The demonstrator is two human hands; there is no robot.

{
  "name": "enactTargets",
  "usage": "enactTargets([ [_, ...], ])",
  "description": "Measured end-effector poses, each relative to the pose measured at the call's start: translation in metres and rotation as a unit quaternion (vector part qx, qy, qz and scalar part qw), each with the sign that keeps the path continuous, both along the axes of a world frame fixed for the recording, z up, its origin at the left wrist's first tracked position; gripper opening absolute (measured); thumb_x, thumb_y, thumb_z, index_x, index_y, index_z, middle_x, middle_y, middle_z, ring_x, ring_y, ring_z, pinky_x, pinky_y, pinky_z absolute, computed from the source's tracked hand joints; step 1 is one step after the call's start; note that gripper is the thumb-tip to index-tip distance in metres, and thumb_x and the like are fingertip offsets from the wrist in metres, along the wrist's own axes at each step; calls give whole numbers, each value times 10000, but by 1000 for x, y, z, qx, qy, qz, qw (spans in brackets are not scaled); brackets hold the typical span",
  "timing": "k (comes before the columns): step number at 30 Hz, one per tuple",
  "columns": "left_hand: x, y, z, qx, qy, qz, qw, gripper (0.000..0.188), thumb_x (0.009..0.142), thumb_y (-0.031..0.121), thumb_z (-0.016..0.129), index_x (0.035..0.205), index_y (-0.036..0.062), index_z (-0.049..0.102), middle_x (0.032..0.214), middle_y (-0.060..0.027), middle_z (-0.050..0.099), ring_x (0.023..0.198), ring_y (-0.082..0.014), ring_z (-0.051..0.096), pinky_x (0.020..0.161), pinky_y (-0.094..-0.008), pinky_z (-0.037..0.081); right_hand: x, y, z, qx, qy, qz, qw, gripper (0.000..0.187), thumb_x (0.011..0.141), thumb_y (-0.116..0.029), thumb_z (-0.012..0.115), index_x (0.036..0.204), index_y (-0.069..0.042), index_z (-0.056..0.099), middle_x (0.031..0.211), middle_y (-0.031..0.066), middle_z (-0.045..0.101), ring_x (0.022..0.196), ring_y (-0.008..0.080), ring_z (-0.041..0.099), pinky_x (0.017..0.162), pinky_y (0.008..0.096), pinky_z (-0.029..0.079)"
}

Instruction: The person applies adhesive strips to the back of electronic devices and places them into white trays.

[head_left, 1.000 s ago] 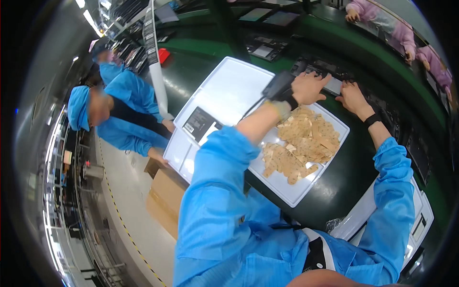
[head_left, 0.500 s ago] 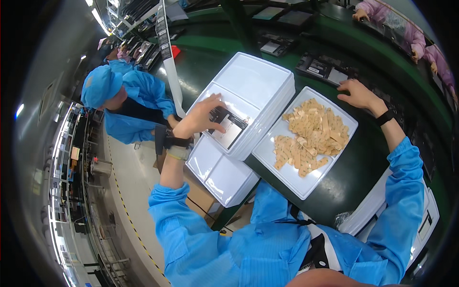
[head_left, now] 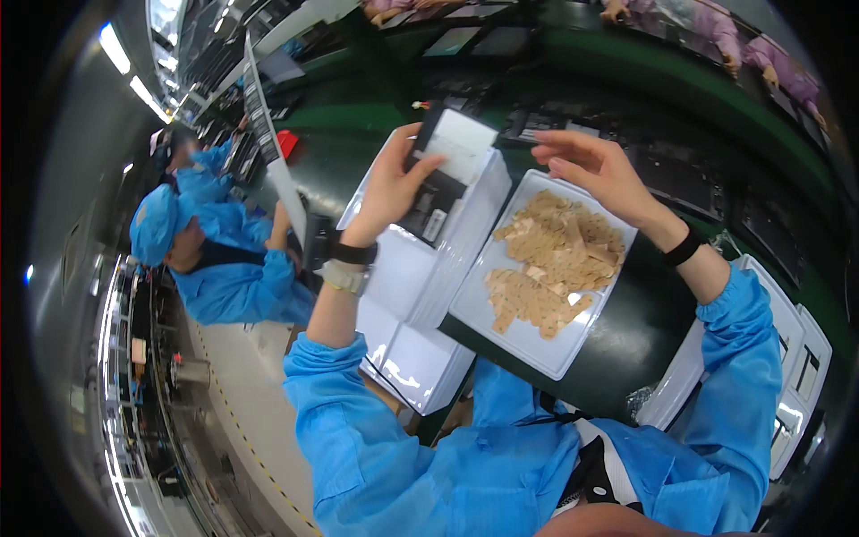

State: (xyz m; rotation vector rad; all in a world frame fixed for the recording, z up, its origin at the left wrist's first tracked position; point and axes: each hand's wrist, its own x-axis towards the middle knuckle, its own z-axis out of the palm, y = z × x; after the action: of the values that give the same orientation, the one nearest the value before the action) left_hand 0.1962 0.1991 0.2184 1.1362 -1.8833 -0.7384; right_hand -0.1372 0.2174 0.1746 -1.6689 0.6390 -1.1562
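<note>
My left hand (head_left: pixel 388 190) is closed on a flat black-and-silver part (head_left: pixel 459 146), pinching it between thumb and fingers. The part has a pale panel at its far end and a dark section with a small white label nearer me. It is tilted above a stack of white plastic trays (head_left: pixel 394 273). My right hand (head_left: pixel 610 177) hovers over the far edge of a white tray (head_left: pixel 537 355), fingers stretched out with nothing in them. A loose heap of flat tan pieces (head_left: pixel 559 255) lies in that tray.
Dark flat assemblies (head_left: pixel 676 183) line the green bench (head_left: pixel 617 318) beyond my right hand. More white trays (head_left: pixel 787 394) stand at the right. A co-worker in a blue cap (head_left: pixel 161 224) sits at the left; pink-sleeved people work across the bench. A red object (head_left: pixel 286 143) lies at the back left.
My left hand has lifted the black-and-silver part out of the top tray, up and away from me. My right hand has moved left from the bench assemblies to above the tray's far edge.
</note>
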Motion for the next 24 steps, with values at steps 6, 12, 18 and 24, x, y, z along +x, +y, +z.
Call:
enactTargets([
  [6, -118, -39, -34, 51, 141, -95, 984, 530, 950, 93, 741, 1401, -81, 522, 1163, -133, 720, 1031, -138, 678, 863, -267, 548, -19, -22, -5, 66, -165, -111, 978, 332, 1016, -61, 642, 1324, 53, 590, 1164, 145, 704, 1054, 187, 703, 957, 303, 589],
  [12, -137, -47, -75, 139, 193, -76, 968, 608, 967, 97, 726, 1483, -87, 461, 1185, -141, 719, 1028, -139, 685, 876, -263, 556, -31, -34, -26, 131, -161, -133, 969, 249, 1007, -53, 648, 1219, 76, 628, 1116, 143, 723, 977, 185, 725, 909, 297, 605],
  [18, -137, -36, -80, 170, 246, -98, 949, 655, 977, 80, 714, 1516, -25, 357, 1144, -148, 729, 998, -144, 698, 844, -264, 568, -43, -49, -41, 197, -133, -170, 956, 215, 980, -58, 674, 1171, 42, 676, 1047, 106, 738, 914, 147, 711, 857, 278, 592],
  [24, -138, -37, -85, 156, 288, -53, 943, 564, 969, 104, 732, 1396, -49, 397, 1179, -181, 717, 1051, -176, 694, 878, -272, 567, -21, -32, -47, 163, -63, -201, 964, 194, 965, -56, 687, 1125, 52, 701, 963, 94, 740, 837, 125, 704, 782, 262, 583],
])
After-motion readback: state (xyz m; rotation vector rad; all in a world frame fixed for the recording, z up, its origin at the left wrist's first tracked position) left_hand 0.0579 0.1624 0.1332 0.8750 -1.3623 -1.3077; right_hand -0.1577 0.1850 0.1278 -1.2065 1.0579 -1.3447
